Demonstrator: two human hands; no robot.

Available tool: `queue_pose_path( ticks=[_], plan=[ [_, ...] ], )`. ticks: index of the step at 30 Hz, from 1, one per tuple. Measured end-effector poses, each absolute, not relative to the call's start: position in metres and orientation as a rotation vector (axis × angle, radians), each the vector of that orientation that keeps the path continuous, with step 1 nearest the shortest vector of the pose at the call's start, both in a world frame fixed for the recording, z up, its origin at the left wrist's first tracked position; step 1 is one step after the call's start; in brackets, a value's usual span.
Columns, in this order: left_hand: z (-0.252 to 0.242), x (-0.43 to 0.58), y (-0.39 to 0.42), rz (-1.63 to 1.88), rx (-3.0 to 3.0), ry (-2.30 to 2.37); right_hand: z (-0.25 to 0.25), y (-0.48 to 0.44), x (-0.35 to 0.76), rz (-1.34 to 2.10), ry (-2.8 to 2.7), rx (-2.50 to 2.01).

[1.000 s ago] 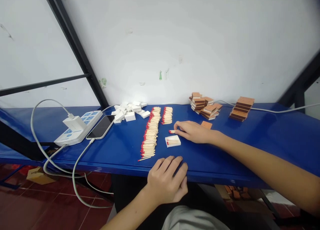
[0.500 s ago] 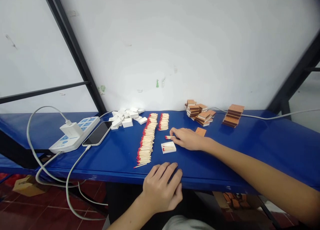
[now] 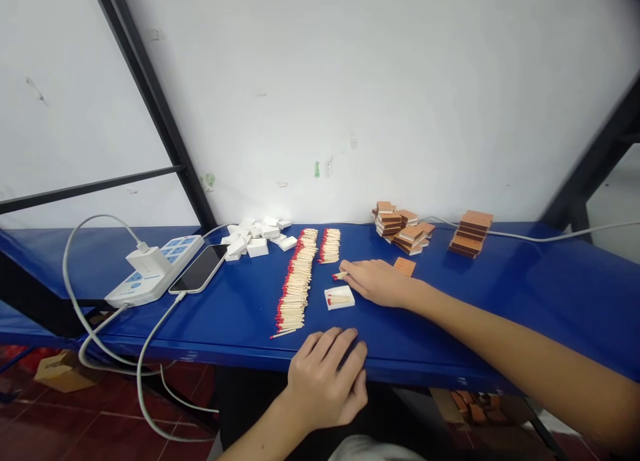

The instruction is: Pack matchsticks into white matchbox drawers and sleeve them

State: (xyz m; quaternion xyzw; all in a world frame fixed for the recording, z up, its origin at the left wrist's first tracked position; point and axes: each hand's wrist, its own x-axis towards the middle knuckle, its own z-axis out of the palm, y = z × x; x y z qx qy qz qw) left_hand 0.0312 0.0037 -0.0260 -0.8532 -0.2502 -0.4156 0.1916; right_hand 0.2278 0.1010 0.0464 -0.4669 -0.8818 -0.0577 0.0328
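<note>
My right hand [image 3: 375,282] is shut, thumb and fingertips pinching a few red-headed matches [image 3: 339,275] just above the small white matchbox tray [image 3: 347,305]. A few matches lie inside that tray. My left hand [image 3: 327,377] rests at the table's front edge, loosely curled with fingers slightly apart and nothing seen in it. Left of the tray runs a long row of matches [image 3: 296,287], heads to the left. A shorter row of matches [image 3: 330,245] lies behind the tray. An orange-brown matchbox cover [image 3: 405,267] lies flat beyond my right wrist.
Empty white trays [image 3: 257,246] are heaped at the back. Brown matchboxes are piled [image 3: 403,229] and stacked [image 3: 471,234] behind my right arm. A phone [image 3: 199,269] on a cable and a power strip [image 3: 150,274] lie at left on the blue table [image 3: 525,294].
My right fingers have drawn the matches together, and these now tilt slightly. My left hand stays at the edge. The view has shifted a little.
</note>
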Motion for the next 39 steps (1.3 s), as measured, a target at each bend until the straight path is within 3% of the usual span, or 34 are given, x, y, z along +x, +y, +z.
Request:
queue_pose_path(
  ticks=[5,15,25,39],
  plan=[
    [-0.0248,0.0314,0.0034,-1.167,-2.394,-0.702,0.0474,0.0985,0.2266,-0.286,-2.736,-1.436],
    [-0.0232,0.0321,0.0021,-1.167,-2.396,-0.71,0.0499,0.1008,0.2255,-0.116,-2.715,-1.453],
    [-0.0225,0.0311,0.0009,-1.158,-2.398,-0.716,0.0505,0.1011,0.2278,-0.284,-2.788,-1.404],
    [-0.0221,0.0314,0.0011,-1.15,-2.397,-0.716,0.0517,0.1005,0.2306,-0.175,-2.737,-1.366]
  ],
)
